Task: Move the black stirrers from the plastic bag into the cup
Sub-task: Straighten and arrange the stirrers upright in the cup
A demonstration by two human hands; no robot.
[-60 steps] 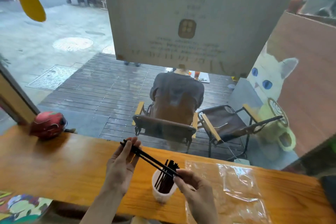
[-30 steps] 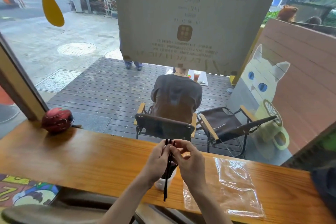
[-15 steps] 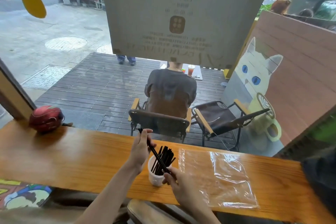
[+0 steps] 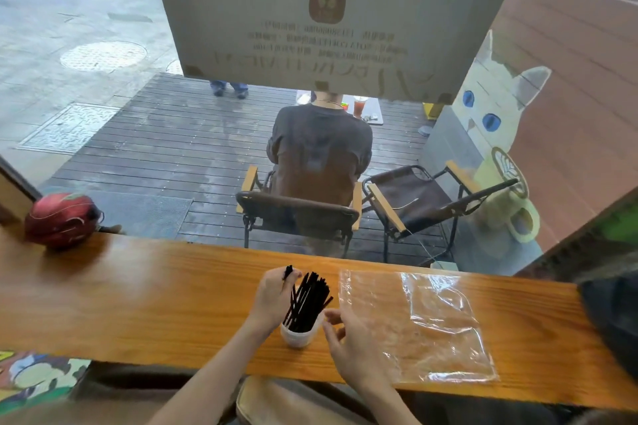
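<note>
Now the left hand (image 4: 272, 293) pinches black stirrers (image 4: 305, 302) standing in the white cup (image 4: 298, 335) on the wooden surface (image 4: 138, 304); the right hand (image 4: 348, 338) hovers with fingers loose beside the clear plastic bag (image 4: 421, 324).

Black stirrers (image 4: 305, 300), white cup (image 4: 299, 335), clear plastic bag (image 4: 414, 324), orange-brown wooden counter (image 4: 145, 300)

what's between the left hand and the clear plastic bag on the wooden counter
In the head view, the white cup of black stirrers stands between the left hand and the clear plastic bag.
</note>
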